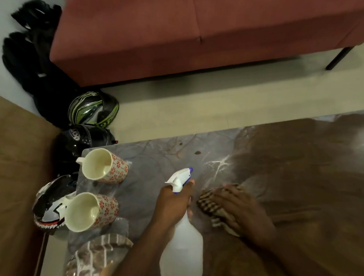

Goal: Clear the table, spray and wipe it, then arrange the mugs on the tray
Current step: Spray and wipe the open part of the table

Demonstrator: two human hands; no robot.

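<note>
My left hand [172,203] grips the neck of a white spray bottle [183,252] with a blue-tipped nozzle, held over the marble table [157,157]. Just to its right, my right hand [240,208] presses flat on a striped cloth [206,201] lying on the tabletop. Two white mugs with a red flower pattern stand at the table's left end, one [104,165] farther from me, the other [90,210] nearer. A brown marble-patterned tray [92,260] sits at the near left corner, partly hidden by my left forearm.
A red sofa [193,33] stands across the pale floor beyond the table. Several helmets [92,108] and black gear lie on the floor off the table's left end. A wooden surface [13,166] fills the left side.
</note>
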